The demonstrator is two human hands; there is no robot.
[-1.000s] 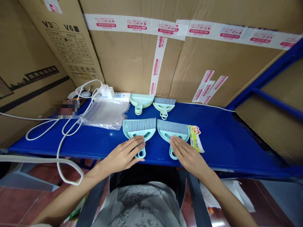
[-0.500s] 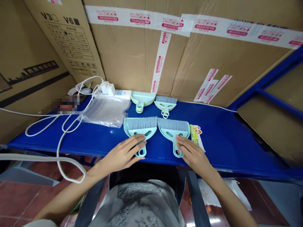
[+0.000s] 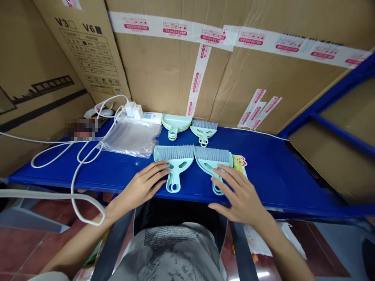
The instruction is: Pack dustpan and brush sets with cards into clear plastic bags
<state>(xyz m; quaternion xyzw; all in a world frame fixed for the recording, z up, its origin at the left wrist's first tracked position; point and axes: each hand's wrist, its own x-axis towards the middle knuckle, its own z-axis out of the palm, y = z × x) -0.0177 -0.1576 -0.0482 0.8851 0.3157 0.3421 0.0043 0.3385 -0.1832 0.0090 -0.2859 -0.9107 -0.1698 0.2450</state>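
Two light-green hand brushes lie bristles up in matching dustpans, side by side. The left brush (image 3: 179, 153) sits in the left dustpan (image 3: 156, 151), their looped handles overlapping. My left hand (image 3: 145, 185) is at this set's left edge, fingers stretched out and not wrapped around anything. To the right, another brush (image 3: 213, 155) rests in its dustpan (image 3: 231, 159). Over its lower part and handle is my right hand (image 3: 241, 195), fingers spread and thumb apart, hiding some of it. Whether the fingertips of either hand touch the plastic, I cannot tell.
Behind stand stacked dustpans (image 3: 176, 121) and several stacked brushes (image 3: 204, 130). Clear plastic bags (image 3: 131, 138) lie left, by a power strip (image 3: 150, 117) and looping white cables (image 3: 74, 183). A colourful printed card (image 3: 240, 162) pokes out at right. Cardboard (image 3: 164, 70) walls the blue table (image 3: 275, 168).
My left hand has slid left, away from the left handle. My right hand has lifted off the right handle, its fingers spreading. Both sets stay in about the same place.
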